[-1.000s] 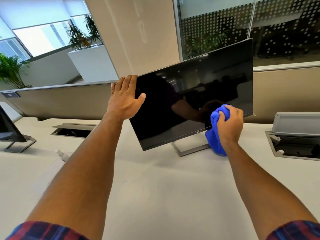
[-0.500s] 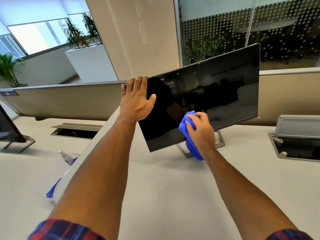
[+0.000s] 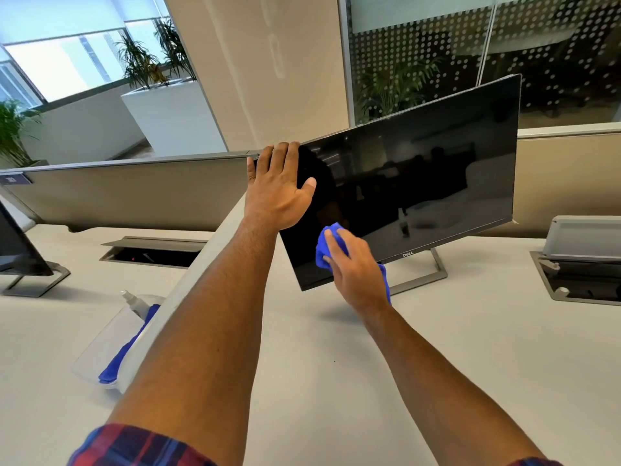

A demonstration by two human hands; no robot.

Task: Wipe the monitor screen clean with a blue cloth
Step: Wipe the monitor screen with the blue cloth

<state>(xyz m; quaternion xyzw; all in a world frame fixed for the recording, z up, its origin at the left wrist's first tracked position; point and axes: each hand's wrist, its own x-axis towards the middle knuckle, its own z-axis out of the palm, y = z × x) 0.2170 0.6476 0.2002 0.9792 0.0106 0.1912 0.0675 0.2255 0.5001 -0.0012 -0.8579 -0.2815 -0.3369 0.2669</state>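
A black monitor (image 3: 430, 183) on a silver stand (image 3: 426, 277) sits on the white desk, its dark screen facing me. My left hand (image 3: 279, 190) holds the monitor's upper left corner, fingers over the top edge and thumb on the screen. My right hand (image 3: 353, 270) grips a bunched blue cloth (image 3: 327, 245) and presses it against the screen's lower left area. Part of the cloth hangs below my wrist.
A clear tray (image 3: 100, 348) with a spray bottle (image 3: 134, 302) and a second blue cloth (image 3: 124, 354) lies at the left. Another monitor (image 3: 16, 250) stands at the far left edge. Open cable boxes (image 3: 151, 252) (image 3: 578, 280) are set into the desk.
My right hand has slid the blue cloth leftwards across the lower part of the screen, from the right side to the lower left. My left hand keeps hold of the top corner.
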